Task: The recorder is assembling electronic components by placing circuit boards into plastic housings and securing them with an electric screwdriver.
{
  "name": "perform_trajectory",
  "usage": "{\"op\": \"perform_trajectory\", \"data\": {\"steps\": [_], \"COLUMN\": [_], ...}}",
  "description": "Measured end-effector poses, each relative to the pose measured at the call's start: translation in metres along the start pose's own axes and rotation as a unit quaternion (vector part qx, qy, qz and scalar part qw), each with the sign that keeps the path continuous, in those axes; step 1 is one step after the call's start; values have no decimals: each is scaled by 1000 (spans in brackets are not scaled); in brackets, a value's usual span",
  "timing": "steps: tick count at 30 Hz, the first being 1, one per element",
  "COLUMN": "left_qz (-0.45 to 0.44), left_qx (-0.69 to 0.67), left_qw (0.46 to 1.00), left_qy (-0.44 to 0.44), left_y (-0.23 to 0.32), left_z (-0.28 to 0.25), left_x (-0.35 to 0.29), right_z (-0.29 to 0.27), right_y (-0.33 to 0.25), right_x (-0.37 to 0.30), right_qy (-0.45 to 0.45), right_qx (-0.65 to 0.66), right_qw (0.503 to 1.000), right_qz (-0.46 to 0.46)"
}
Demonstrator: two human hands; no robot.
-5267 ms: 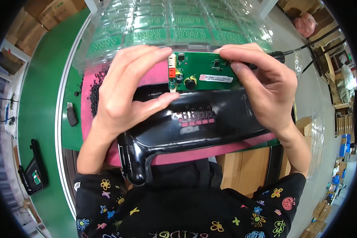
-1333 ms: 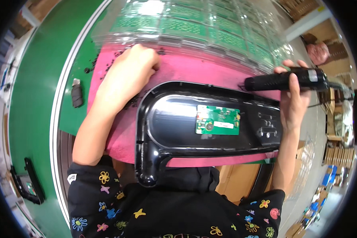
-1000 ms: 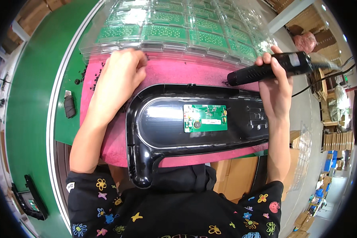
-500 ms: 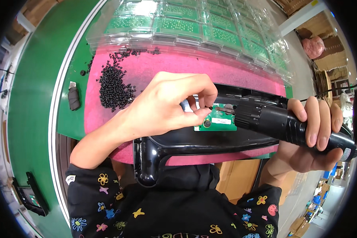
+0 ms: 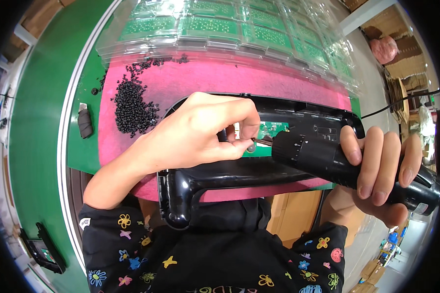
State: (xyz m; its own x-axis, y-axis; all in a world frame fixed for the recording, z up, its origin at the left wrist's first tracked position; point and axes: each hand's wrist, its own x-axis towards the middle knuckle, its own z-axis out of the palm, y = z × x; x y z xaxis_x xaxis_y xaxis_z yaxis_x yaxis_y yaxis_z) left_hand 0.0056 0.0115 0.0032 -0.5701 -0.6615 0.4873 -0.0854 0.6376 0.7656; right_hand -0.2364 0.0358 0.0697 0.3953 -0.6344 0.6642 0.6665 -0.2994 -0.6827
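Note:
My right hand (image 5: 379, 166) is wrapped round a black electric screwdriver (image 5: 322, 158), which lies almost level with its bit pointing left. The fingertips of my left hand (image 5: 215, 124) pinch a small dark screw (image 5: 253, 140) at the tip of the bit. Beneath both hands lies a black plastic housing (image 5: 239, 174), with a rounded handle-like part at its lower left. A green circuit board (image 5: 273, 130) sits inside the housing, partly covered by my left hand and the screwdriver.
A pile of small black screws (image 5: 134, 107) rests on the pink mat (image 5: 220, 73) to the left. Clear plastic trays (image 5: 220, 44) with green boards stand behind. A dark wrapped tool (image 5: 85, 122) lies on the green table (image 5: 39, 127). Another black housing (image 5: 45, 249) is at the far lower left.
The screwdriver has shifted left and its rear end has dipped, bringing the bit to my left fingertips. My left hand has moved slightly left, and more of the housing's far edge shows.

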Motion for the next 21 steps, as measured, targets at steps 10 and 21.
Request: {"op": "perform_trajectory", "data": {"steps": [10,21], "left_qz": [-59,-44], "left_qx": [52,119], "left_qw": [997,991], "left_qy": [22,-44], "left_y": [-2,-4], "left_z": [3,8], "left_x": [3,2], "right_z": [-27,-38], "right_y": [-26,-9], "right_x": [-9,-11], "right_qy": [119,177], "right_qx": [-161,-209], "right_qw": [979,957], "right_qz": [27,92]}}
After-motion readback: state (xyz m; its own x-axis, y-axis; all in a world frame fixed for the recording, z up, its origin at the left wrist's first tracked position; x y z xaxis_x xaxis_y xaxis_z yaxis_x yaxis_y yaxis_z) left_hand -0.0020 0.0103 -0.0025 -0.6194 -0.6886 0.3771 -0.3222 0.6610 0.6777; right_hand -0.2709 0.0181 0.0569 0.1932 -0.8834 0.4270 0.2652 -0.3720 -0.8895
